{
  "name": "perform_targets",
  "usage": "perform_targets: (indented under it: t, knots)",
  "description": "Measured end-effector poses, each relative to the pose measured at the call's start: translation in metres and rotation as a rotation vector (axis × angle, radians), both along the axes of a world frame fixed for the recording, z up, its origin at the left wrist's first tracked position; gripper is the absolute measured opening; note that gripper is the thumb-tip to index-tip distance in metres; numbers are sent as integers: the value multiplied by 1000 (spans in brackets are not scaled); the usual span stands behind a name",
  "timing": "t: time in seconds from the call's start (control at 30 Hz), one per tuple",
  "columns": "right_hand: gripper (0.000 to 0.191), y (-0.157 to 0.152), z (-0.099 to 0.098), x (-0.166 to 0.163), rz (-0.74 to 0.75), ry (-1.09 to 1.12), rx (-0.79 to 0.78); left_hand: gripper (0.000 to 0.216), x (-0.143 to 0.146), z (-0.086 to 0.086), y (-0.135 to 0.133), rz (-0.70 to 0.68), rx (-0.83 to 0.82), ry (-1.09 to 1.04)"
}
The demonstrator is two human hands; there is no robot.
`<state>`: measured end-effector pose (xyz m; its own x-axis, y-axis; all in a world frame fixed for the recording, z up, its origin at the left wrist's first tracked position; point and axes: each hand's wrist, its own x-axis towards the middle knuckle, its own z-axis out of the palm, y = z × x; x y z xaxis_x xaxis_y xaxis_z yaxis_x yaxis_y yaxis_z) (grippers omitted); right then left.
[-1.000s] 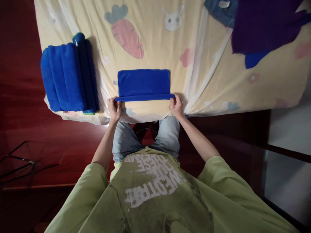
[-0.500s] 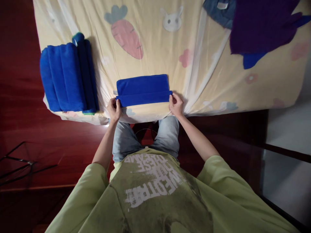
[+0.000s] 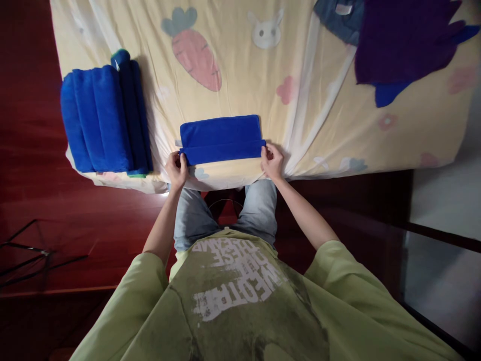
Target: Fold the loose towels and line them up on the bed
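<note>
A blue towel (image 3: 221, 141) lies on the bed near its front edge, with its near part folded over in a long strip. My left hand (image 3: 177, 168) pinches the strip's left end between thumb and fingers. At the opposite end, my right hand (image 3: 272, 161) grips the strip's right corner the same way. The far part of the towel lies flat on the sheet, and a small pale tag sticks out at its left side.
Several rolled or folded blue towels (image 3: 98, 120) lie together at the bed's left edge. Purple cloth (image 3: 398, 42) and a denim piece (image 3: 340, 22) are at the far right. The bedsheet (image 3: 240, 85) is pale yellow with prints. A black metal stand (image 3: 45, 253) is on the floor at left.
</note>
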<state>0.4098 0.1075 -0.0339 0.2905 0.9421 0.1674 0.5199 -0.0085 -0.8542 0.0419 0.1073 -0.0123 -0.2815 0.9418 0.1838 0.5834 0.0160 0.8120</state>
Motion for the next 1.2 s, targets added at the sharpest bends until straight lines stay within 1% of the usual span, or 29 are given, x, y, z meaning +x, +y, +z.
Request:
perform_targets:
  t: [0.27,0.37,0.63,0.77,0.97,1.1,1.2]
  knots:
    - [49,1,-11,1,-16,-72,65,38,-1,-3,0,10,-23,-2]
    - [49,2,-14,1,-19,-63,71,37,-1,-4,1,20,-16,12]
    - [44,0,-5,-2,-3,-27,32,33,0,-4,1,23,-23,3]
    - [43,0,-7,-1,5,1,12,31,1,-4,1,27,-16,16]
    - [36,0,-12,0,0,-10,39,27,4,1,2,28,4,-5]
    - [38,-1,-9,0,-12,-33,58,24,6,4,1,27,-10,-47]
    - [36,-2,-4,1,1,-93,62,22,6,1,0,47,8,-38]
